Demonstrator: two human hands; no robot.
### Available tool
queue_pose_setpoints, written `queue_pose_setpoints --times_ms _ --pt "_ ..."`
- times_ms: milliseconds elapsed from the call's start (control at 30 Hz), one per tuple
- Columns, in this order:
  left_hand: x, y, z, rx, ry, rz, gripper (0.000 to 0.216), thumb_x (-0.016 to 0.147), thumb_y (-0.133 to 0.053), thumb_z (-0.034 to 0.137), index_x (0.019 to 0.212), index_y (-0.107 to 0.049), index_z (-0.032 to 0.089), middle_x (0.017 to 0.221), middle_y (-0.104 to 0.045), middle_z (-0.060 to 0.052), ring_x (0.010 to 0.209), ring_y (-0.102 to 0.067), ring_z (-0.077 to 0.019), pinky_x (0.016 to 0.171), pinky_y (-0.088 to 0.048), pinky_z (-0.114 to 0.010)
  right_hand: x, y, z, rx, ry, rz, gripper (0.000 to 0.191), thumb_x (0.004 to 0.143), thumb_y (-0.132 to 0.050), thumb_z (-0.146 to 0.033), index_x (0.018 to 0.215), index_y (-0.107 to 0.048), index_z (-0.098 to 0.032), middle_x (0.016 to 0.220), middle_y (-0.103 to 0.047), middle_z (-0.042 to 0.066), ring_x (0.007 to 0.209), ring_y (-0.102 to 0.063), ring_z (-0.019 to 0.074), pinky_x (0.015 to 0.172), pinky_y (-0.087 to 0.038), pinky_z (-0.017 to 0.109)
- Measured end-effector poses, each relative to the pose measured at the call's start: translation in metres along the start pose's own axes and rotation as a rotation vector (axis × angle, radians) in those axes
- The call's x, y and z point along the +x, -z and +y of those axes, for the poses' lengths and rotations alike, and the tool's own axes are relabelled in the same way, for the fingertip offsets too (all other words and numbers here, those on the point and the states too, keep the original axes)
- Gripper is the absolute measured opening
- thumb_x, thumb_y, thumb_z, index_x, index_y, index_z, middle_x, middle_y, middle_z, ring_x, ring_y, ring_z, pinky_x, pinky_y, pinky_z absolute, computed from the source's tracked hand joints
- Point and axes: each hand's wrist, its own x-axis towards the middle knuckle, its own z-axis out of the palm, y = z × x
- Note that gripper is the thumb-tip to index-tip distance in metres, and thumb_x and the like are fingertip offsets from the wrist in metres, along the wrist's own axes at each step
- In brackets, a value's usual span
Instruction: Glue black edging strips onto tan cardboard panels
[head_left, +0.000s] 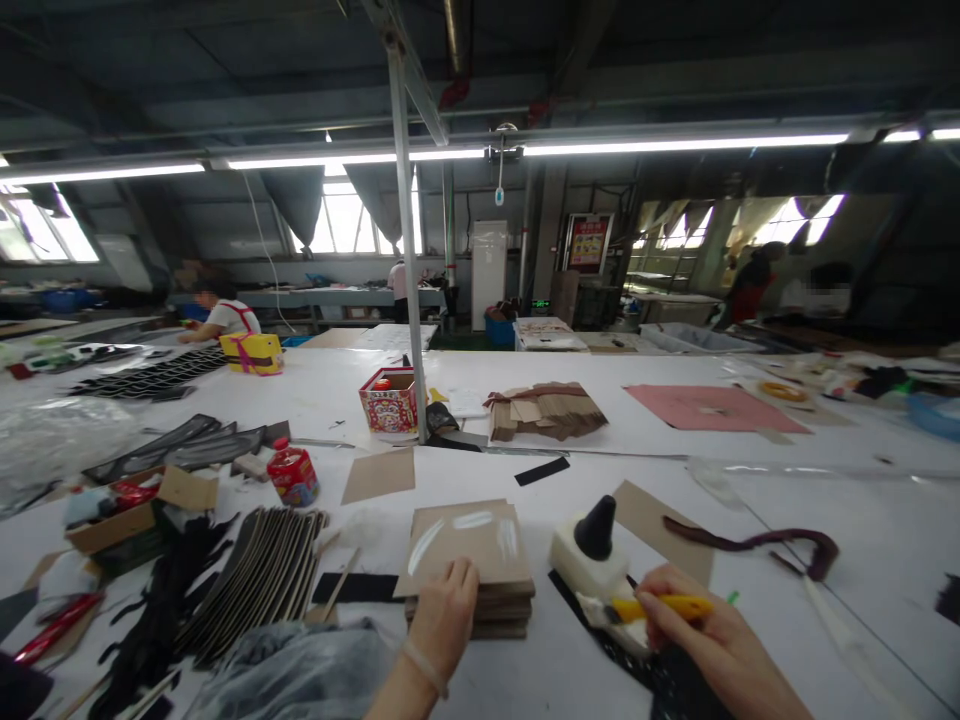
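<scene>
Stack of panels (502, 605): stiff, flat, squarish boards, grey-brown and matte at the edges, lying on the smooth white surface (465, 470); serving as landmark for all entries below.

Top panel (469, 535): same board, lying slightly askew on the stack, its face bearing glossy, wet-looking streaks.

Left grip (448, 605): resting on the near edge of the stack's top panel, fingers bunching together; whether it is pinching the board cannot be told. A pale band (425, 668) is circling the wrist.

Right grip (694, 625): hovering to the right of the stack, pinching the smooth yellow handle of a brush (686, 606) between thumb and fingers; the brush's head is pointing toward the stack.

Container (574, 550): whitish, seemingly plastic, standing just right of the stack, a black cone (597, 528) rising from it.

Black strip (358, 588): flat, matte, lying just left of the stack, a thin wooden stick (341, 585) lying across it.

Bundle of narrow strips (251, 580): dark with pale edges, curving side by side, well left of the stack.

Red jar (292, 475): rounded, glossy, standing beyond the bundle, left of the stack.

Brown pieces (551, 412): flat, overlapping like shingles, lying behind the stack.

Pink sheet (675, 405): thin, flat, lying farther back, right of the stack.
</scene>
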Motion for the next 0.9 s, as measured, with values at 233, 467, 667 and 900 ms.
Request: queue_pose_setpoints --times_ms 233,467,667,900 --pt "-0.016 0.082 0.015 -0.113 -0.152 0.486 0.015 0.085 -0.048 0.007 0.089 -0.058 0.017 0.090 -0.066 -0.005 0.088 -0.062 -0.0151 0.080 -0.050 -0.027 -0.038 -0.004 -0.010 -0.361 0.103 -0.081 0.028 0.092 -0.041 -0.038 0.073 -0.052 -0.022 0.081 -0.055 0.002 0.076 -0.056 0.0187 0.068 -0.042 0.028" --pt "-0.067 0.134 0.043 -0.422 -0.029 0.653 0.016 0.076 -0.062 0.011 0.086 -0.065 0.023 0.086 -0.072 -0.001 0.082 -0.067 -0.0143 0.079 -0.052 -0.021 -0.063 -0.009 -0.011 -0.418 0.085 -0.079 0.032 0.093 -0.039 -0.041 0.067 -0.044 -0.022 0.076 -0.053 0.002 0.068 -0.053 0.0189 0.063 -0.038 0.030" --pt "-0.090 0.125 0.071 -1.404 0.986 0.588 0.040 0.052 -0.081 0.044 0.065 -0.052 0.020 0.065 -0.067 0.003 0.064 -0.065 -0.0171 0.058 -0.055 -0.026 -0.092 -0.028 -0.022 -0.182 -0.111 -0.174 0.043 0.092 -0.038 -0.050 0.059 -0.037 -0.022 0.059 -0.049 -0.001 0.057 -0.046 0.0153 0.054 -0.031 0.026" --pt "-0.128 0.084 0.115 -1.681 1.291 0.321 0.048 0.048 -0.083 0.044 0.064 -0.044 0.021 0.069 -0.066 0.002 0.075 -0.067 -0.0212 0.062 -0.056 -0.031 -0.130 -0.085 -0.022 0.221 -0.417 -0.157 0.039 0.073 -0.054 -0.054 0.056 -0.047 -0.020 0.047 -0.044 -0.004 0.045 -0.040 0.0107 0.045 -0.030 0.023"
